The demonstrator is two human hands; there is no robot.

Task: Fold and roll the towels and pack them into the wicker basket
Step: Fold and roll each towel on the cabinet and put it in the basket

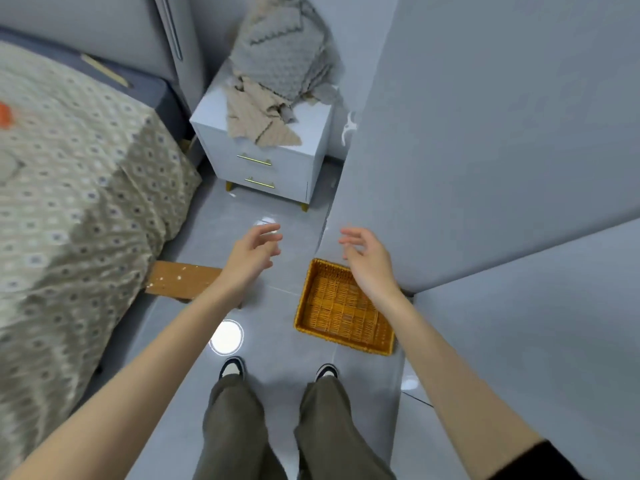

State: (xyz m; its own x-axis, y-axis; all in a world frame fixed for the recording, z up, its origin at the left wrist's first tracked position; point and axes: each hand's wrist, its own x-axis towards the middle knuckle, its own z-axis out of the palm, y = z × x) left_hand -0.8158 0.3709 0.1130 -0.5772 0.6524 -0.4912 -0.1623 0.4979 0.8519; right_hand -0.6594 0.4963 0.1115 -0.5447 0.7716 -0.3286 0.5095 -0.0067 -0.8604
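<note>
I see the towels (273, 88) heaped loose on the white two-drawer nightstand (211, 133) at upper centre. A nubbly grey towel (280, 53) is piled over a crumpled beige towel (252, 116) with zigzag edges. The wicker basket (337, 311), a shallow orange-brown woven rectangle, sits on the floor at lower centre-right with its woven bottom in full view. The left hand (252, 252) and right hand (367, 261) hover between them, fingers loosely spread and grasping nothing, above glossy grey floor tiles (277, 344), with a bed (69, 202) in a dotted beige cover at left and plain grey panels (485, 133) at right.
</note>
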